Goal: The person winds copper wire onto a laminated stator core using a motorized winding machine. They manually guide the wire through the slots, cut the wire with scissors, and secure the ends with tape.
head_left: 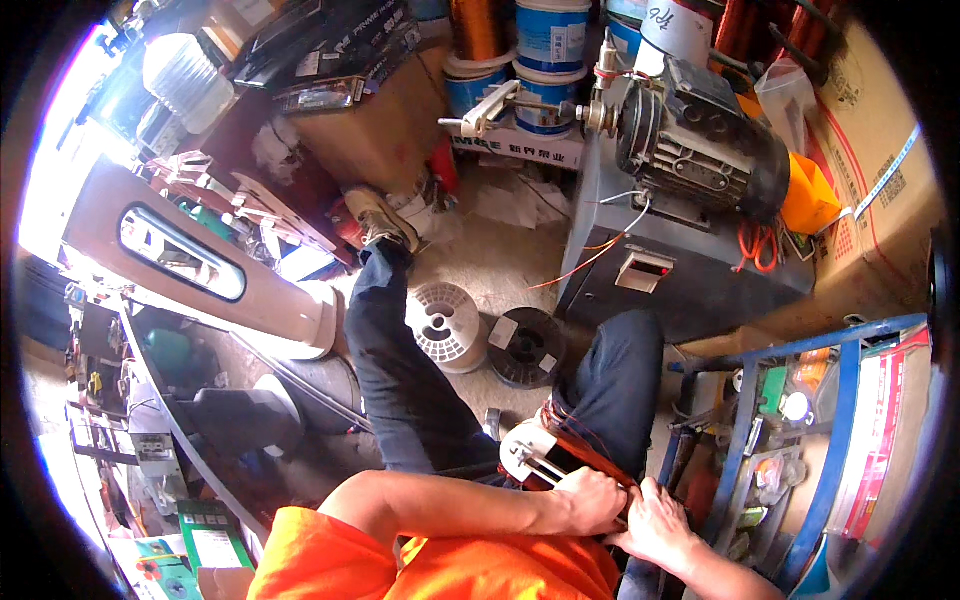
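Across my lap lies a bundle of reddish-brown copper wire (592, 456), with a white rounded end piece (527, 449) and bare metal rods (545, 469) beside it. My left hand (590, 501) is closed at the end of the rods, apparently round the wire. Close against it, my right hand (654, 524) has its fingers pressed together at the same bundle. What lies between the fingertips is too small to make out. On the floor beyond my knees stand a pale wire spool (442, 322) and a black spool (526, 346).
An electric motor (705, 140) sits on a grey cabinet (610, 262) ahead on the right. A blue metal rack (838, 420) with small goods is at my right. Blue-and-white buckets (553, 38) are stacked at the back. A cream panel (270, 290) stands on the left.
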### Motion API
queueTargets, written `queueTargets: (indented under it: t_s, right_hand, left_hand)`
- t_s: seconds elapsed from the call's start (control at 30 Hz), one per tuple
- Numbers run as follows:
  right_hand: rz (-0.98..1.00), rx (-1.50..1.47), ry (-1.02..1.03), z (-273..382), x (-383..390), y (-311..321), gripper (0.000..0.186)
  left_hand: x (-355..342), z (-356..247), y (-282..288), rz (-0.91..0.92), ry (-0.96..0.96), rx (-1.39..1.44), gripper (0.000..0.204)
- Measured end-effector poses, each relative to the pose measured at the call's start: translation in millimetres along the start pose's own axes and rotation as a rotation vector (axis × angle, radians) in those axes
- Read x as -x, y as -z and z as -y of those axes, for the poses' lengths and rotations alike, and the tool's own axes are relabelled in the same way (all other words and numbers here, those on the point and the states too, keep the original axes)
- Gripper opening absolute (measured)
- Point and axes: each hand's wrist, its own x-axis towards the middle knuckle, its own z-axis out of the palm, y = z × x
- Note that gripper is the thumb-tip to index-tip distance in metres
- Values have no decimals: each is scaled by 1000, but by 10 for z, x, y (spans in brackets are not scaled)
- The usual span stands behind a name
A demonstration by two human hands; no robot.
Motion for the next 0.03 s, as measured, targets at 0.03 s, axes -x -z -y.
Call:
queueTargets:
  t_s: [0.03]
  right_hand:
    - [15,-6,-15,-8,2,-30,80]
  left_hand:
    - [-2,4,-9,-8,4,2,36]
